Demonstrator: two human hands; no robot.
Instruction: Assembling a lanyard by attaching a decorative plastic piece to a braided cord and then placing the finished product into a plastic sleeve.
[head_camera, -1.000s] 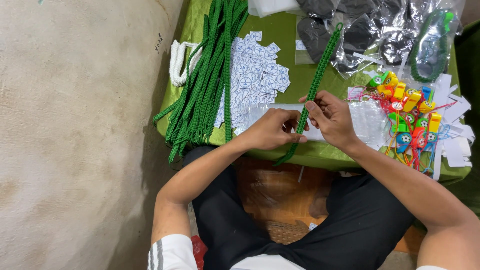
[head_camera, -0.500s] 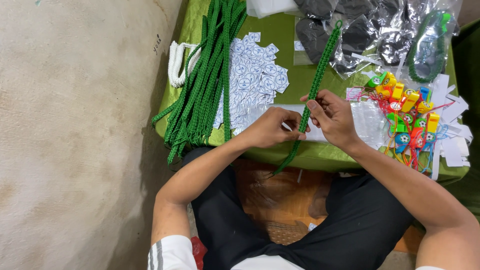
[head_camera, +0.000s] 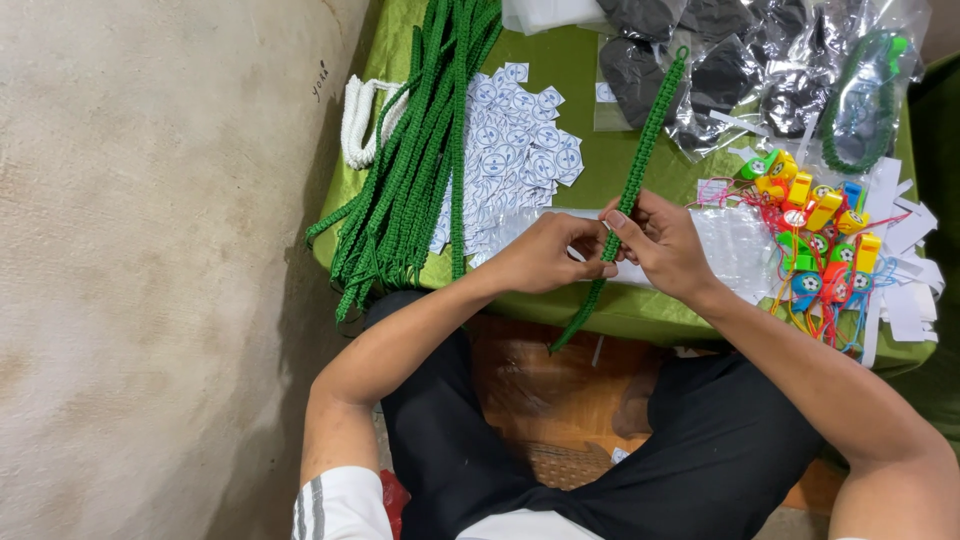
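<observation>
Pinching the green braided cord (head_camera: 640, 150) at its middle, the left hand (head_camera: 545, 255) and right hand (head_camera: 660, 245) sit close together, fingers clamped on it over the table's (head_camera: 590, 150) near edge. One end lies up across the green cloth; the other dangles below the edge. Best, I'd say, to keep both pinches tight and near each other, clear of the whistle pile (head_camera: 815, 245).

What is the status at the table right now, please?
Left hand and right hand both pinch green braided cord mid-length. Cord lies across green table. Nothing blocking.
</observation>
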